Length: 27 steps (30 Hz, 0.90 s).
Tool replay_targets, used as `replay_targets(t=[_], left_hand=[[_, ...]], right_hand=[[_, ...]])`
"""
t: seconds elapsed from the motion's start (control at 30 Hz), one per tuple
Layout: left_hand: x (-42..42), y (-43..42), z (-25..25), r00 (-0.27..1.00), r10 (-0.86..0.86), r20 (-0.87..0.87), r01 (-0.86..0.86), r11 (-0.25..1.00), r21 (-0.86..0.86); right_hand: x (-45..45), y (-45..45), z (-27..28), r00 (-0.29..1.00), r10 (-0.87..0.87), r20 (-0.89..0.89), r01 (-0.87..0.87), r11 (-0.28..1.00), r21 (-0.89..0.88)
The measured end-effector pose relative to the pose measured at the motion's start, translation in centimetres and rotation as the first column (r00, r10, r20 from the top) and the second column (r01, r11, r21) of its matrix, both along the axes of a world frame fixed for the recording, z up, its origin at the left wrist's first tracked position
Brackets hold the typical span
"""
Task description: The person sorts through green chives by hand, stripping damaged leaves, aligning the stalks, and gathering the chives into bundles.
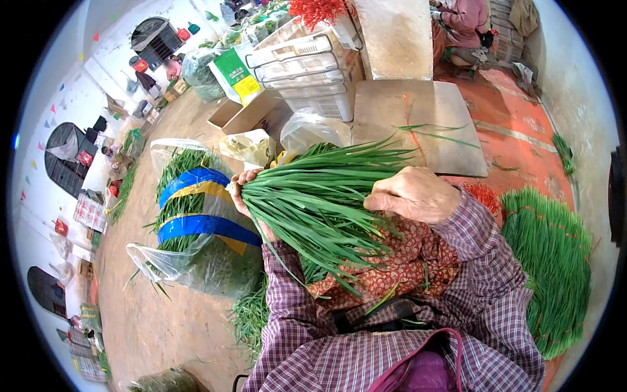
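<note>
A fanned bunch of long green leaves (pixel 320 196) lies across the front of my body, above a red floral apron (pixel 405 268). My left hand (pixel 249 196) is wrapped round its narrow end. At the leaves' right side is my right hand (pixel 415 196), fingers curled in a pinch over the leaves; what lies between the fingertips is too small to make out. Beyond the bunch stands a board (pixel 418 108) with a red tie and a few loose leaves on it.
Left, a plastic bag of greens (pixel 202 209) with blue and yellow bands. Right, tied green bundles (pixel 548 268) beside red ties (pixel 483 196). Ahead, white crates (pixel 307 72) and a cardboard box (pixel 245 111). Another person (pixel 460 26) sits at the top right.
</note>
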<state>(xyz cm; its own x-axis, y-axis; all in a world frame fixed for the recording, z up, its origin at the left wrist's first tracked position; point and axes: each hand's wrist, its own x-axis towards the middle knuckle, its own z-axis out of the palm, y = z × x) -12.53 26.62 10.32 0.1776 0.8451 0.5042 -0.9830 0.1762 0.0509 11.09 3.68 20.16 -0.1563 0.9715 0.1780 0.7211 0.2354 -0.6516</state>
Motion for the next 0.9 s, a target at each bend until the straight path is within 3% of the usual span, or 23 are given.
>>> replay_targets(t=[0.17,0.2,0.33,0.4,0.53,0.67,0.73,0.8,0.87,0.9], left_hand=[[0.2,-0.3,0.2,0.999,0.029,-0.021,-0.030,0.999,-0.045],[0.2,-0.4,0.3,0.999,0.035,-0.031,-0.037,0.998,-0.058],[0.3,-0.6,0.4,0.999,0.043,-0.034,-0.045,0.997,-0.058],[0.2,-0.5,0.3,1.000,0.020,-0.018,-0.021,0.998,-0.057],[0.0,-0.3,-0.1,0.997,0.064,-0.036,-0.067,0.995,-0.073],[0.0,-0.1,-0.6,1.000,0.009,-0.026,-0.010,0.999,-0.033],[-0.4,0.2,-1.0,0.999,-0.029,0.018,0.030,0.998,-0.056],[-1.0,0.5,-1.3,0.999,-0.034,-0.004,0.033,0.997,-0.066],[-1.5,1.3,-1.8,0.990,0.091,-0.110,-0.095,0.995,-0.031],[-1.5,1.3,-1.8,0.990,0.087,-0.111,-0.091,0.995,-0.033]], right_hand=[[-1.3,0.7,0.4,0.947,-0.012,0.322,-0.011,0.997,0.070],[-1.5,0.9,0.3,0.947,-0.012,0.320,-0.011,0.997,0.070],[-1.9,1.5,-1.0,0.961,0.009,0.277,-0.051,0.989,0.142],[-2.0,1.6,-1.7,0.974,-0.011,0.227,-0.061,0.949,0.310],[-2.7,1.6,-2.1,0.992,-0.034,0.122,-0.023,0.901,0.434],[-3.0,1.3,-1.9,0.994,-0.094,-0.056,0.104,0.648,0.755],[-2.2,-0.2,-0.9,0.970,-0.173,-0.173,0.243,0.602,0.760],[-2.1,-1.4,-0.5,0.923,-0.124,-0.363,0.334,0.725,0.602],[-2.3,-2.6,0.7,0.910,-0.155,-0.385,0.316,0.860,0.401],[-2.0,-2.5,0.1,0.909,-0.159,-0.386,0.320,0.859,0.399]])
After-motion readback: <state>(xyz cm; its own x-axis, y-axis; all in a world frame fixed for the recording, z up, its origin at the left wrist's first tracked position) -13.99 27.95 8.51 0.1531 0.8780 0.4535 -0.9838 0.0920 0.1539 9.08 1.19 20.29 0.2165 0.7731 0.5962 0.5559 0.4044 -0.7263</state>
